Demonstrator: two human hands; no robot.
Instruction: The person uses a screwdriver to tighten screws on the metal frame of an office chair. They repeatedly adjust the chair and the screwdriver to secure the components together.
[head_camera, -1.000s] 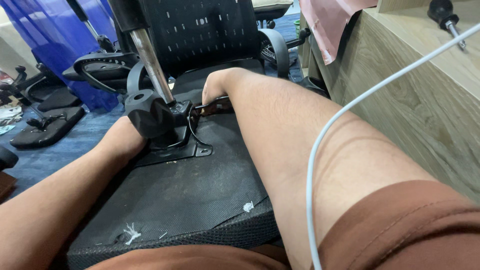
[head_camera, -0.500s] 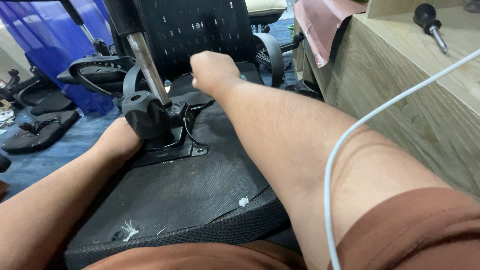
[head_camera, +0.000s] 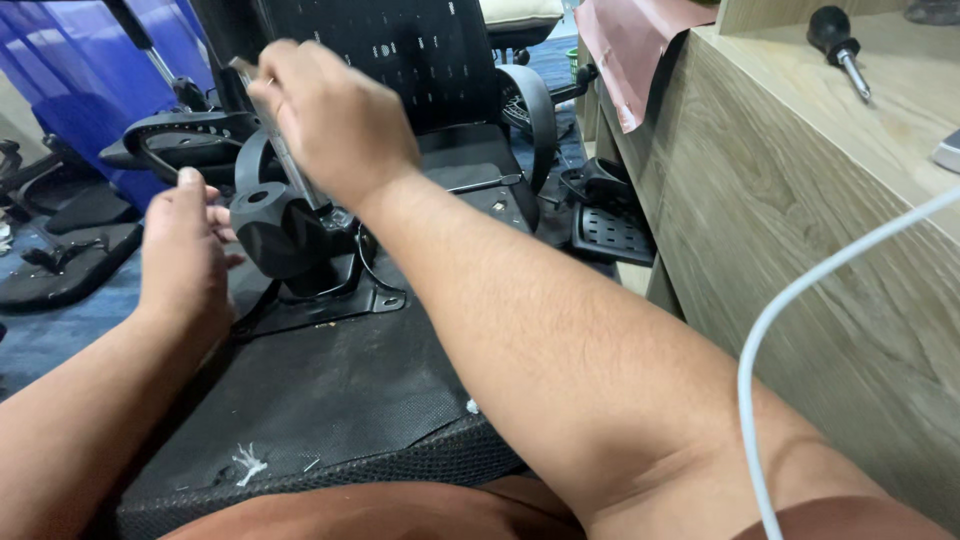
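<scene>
Currently, right hand: the right hand (head_camera: 335, 120) is sitting high in the upper centre-left of the frame, fingers closing around the upper part of the metal column (head_camera: 290, 165); the palm is hiding how tightly.
Left hand: the left hand (head_camera: 185, 255) is hovering at mid-left with fingers loosely extended, gripping nothing, just beside the black mechanism housing (head_camera: 275, 230).
Column location: the metal column is slanting up out of the housing, which is sitting on a black plate (head_camera: 330, 300) on the upturned seat underside (head_camera: 330, 400).
Obstructions: the right forearm is crossing the frame diagonally and covering the right part of the seat; the right hand is covering the top of the column.
Surroundings: a mesh chair back (head_camera: 400, 50) is standing behind; loose armrests (head_camera: 185, 140) are lying at upper left; a screwdriver (head_camera: 840, 45) is resting on the wooden bench (head_camera: 800, 230) at upper right; a white cable (head_camera: 800, 330) is curving across the lower right.
Change: the right hand is now higher and further left than half a second ago, up on the column; the left hand is now off the housing.
Room: chair parts are lying on a dark floor; blue sheeting (head_camera: 70, 70) is hanging at upper left.
</scene>
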